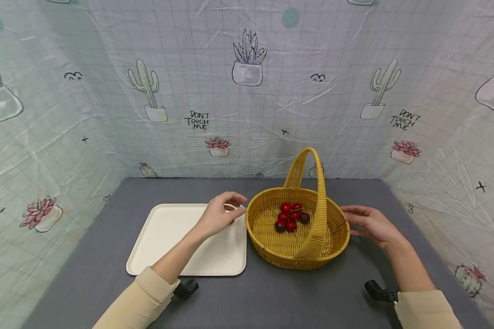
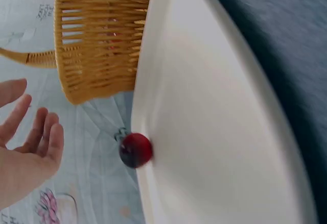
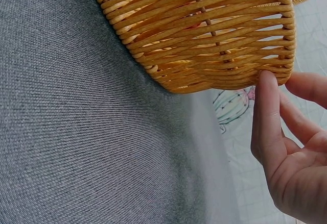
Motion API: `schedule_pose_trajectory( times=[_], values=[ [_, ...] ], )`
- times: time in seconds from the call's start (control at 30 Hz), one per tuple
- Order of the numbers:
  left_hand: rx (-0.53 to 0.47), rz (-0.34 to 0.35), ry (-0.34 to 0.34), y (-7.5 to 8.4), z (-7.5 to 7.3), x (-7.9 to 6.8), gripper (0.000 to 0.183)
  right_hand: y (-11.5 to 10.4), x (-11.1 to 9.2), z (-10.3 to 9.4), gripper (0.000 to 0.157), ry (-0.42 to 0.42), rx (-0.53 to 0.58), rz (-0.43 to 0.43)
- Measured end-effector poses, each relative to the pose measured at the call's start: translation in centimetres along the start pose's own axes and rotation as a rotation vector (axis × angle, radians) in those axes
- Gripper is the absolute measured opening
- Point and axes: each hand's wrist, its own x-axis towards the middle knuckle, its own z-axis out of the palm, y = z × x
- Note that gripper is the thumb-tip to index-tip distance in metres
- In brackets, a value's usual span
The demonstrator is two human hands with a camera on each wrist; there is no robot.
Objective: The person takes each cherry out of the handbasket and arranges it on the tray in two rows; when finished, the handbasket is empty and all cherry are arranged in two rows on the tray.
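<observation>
A yellow wicker basket (image 1: 271, 253) with a tall arched handle holds several small, glossy red and dark red cherry-like fruits (image 1: 291, 216). Beside it on the left lies a cream rectangular tray (image 1: 177, 228). One more such fruit (image 2: 135, 150), two-toned with a bit of green at one end, sits on the tray near the edge; in the head view my left hand mostly covers it. That left hand (image 1: 220, 214) hovers over the tray's right part, fingers loosely bent around nothing. My right hand (image 1: 370, 225) touches the basket's right side with its fingertips (image 3: 266, 77), just below the rim.
Dark grey cloth covers the table (image 1: 288, 297). A curtain (image 1: 247, 114) printed with potted cacti encloses the back and both sides. The basket's handle (image 1: 319, 201) rises high over its right half. Black wrist mounts (image 1: 186, 289) stick out from both sleeves.
</observation>
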Motion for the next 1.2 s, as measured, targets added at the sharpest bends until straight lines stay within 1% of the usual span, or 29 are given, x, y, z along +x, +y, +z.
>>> schedule_pose_trajectory(
  times=[0.1,0.2,0.27,0.37,0.5,0.63,0.9,1.1,1.2],
  values=[
    [-0.009,0.061,-0.031,0.6,0.5,0.4,0.026,0.0,0.0,0.0,0.062,-0.002,-0.001,0.002],
    [-0.040,0.100,-0.075,1.2,1.2,0.8,0.026,0.0,0.0,-0.1,0.063,0.004,-0.008,0.005],
    [-0.048,0.111,-0.108,1.5,1.7,1.0,0.026,0.0,0.0,-0.1,0.063,0.007,-0.012,0.003],
    [-0.041,0.109,-0.156,1.6,2.4,1.2,0.026,0.0,-0.1,-0.1,0.063,0.003,-0.023,-0.001],
    [-0.009,0.122,-0.204,1.7,3.4,1.5,0.024,0.0,-0.2,0.0,0.062,0.004,-0.026,0.000],
    [0.032,0.156,-0.240,2.0,4.3,1.9,0.023,0.0,-0.2,0.0,0.062,0.012,-0.026,-0.003],
    [0.112,0.143,-0.308,2.6,6.1,3.0,0.026,0.1,-0.1,0.0,0.060,0.006,-0.019,-0.012],
    [0.220,0.139,-0.304,2.9,7.2,3.8,0.026,0.1,0.1,-0.1,0.060,0.002,-0.015,-0.010],
    [0.256,0.136,-0.307,3.0,7.7,4.2,0.026,0.1,0.0,-0.1,0.061,0.004,-0.020,-0.008]
  ],
)
